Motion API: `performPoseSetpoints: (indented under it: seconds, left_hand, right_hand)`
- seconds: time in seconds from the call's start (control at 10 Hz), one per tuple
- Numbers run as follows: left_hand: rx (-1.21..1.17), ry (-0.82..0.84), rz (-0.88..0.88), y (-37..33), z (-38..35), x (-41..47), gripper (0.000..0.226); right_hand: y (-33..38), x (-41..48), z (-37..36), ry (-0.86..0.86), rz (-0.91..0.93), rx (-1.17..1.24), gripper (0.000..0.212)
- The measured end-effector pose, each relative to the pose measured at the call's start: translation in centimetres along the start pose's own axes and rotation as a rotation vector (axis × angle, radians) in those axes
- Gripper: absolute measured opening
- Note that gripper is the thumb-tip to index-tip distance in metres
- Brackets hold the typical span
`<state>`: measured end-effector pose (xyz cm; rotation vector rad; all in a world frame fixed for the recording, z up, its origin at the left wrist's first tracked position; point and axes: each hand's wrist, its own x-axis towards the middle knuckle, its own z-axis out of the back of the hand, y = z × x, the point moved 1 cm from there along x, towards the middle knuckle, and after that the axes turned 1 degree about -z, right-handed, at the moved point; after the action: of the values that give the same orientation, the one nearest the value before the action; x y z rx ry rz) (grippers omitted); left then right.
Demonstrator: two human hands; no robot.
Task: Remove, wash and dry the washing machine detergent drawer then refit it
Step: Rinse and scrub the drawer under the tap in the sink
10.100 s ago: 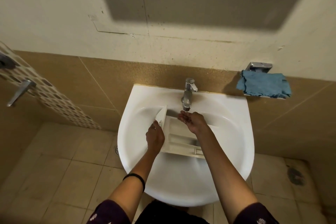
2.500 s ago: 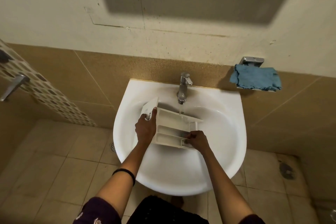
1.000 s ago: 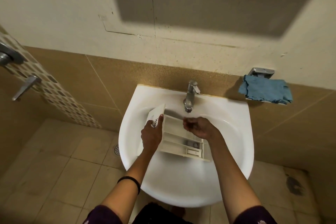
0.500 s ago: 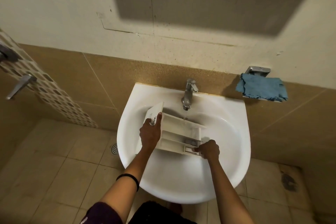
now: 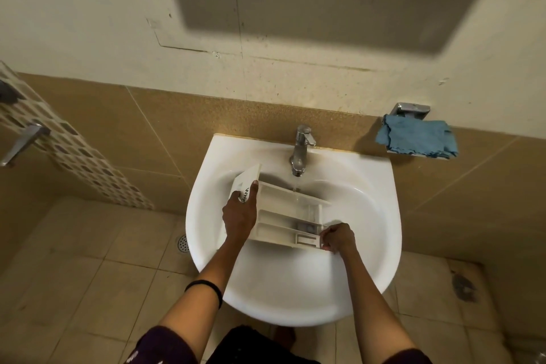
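beige tiled walls and a tiled floor surround a white wall-hung sink (image 5: 295, 289), with plain plaster above the tiles. inside the basin the white detergent drawer (image 5: 280, 196) is held tilted, compartments facing up, its front panel at the left end near the basin's back left. a thin stream of water (image 5: 295, 183) falls from the chrome tap (image 5: 300, 151) into the drawer's far compartment. the left grip (image 5: 239, 216) is wrapped round the front-panel end, one digit stretched up along the panel's printed face. the right grip (image 5: 336, 238) is curled on the drawer's near right corner, fingertips pinching its edge. a black band (image 5: 206, 287) circles the left wrist. a blue cloth (image 5: 416, 136) lies on a metal holder (image 5: 410, 109) on the wall right of the sink, and a floor drain (image 5: 182, 243) sits to its left.
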<state>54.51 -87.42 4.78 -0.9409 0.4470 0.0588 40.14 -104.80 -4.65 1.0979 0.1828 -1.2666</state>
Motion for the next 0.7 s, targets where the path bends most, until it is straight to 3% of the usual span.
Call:
performPoseSetpoints:
  seconds: [0.1, 0.2, 0.3, 0.5, 0.6, 0.7]
  left_hand:
    - [0.01, 0.005, -0.007, 0.1, 0.0, 0.1, 0.069]
    - [0.013, 0.001, -0.002, 0.1, 0.0, 0.2, 0.069]
    - [0.006, 0.0, -0.001, 0.0, 0.0, 0.1, 0.069]
    - [0.004, -0.004, -0.002, 0.1, 0.0, 0.1, 0.068]
    - [-0.008, -0.001, -0.003, 0.1, -0.1, 0.1, 0.068]
    - [-0.004, -0.002, -0.005, 0.1, -0.1, 0.0, 0.069]
  right_hand:
    - [0.1, 0.4, 0.3, 0.017, 0.065, -0.151, 0.014]
    - [0.4, 0.3, 0.2, 0.122, 0.099, -0.224, 0.019]
    - [0.8, 0.1, 0.2, 0.08, 0.196, -0.35, 0.024]
    - [1.4, 0.2, 0.5, 0.173, 0.358, -0.563, 0.041]
    - [1.1, 0.3, 0.6, 0.205, 0.454, -0.685, 0.025]
    - [0.9, 0.4, 0.6, 0.198, 0.477, -0.676, 0.033]
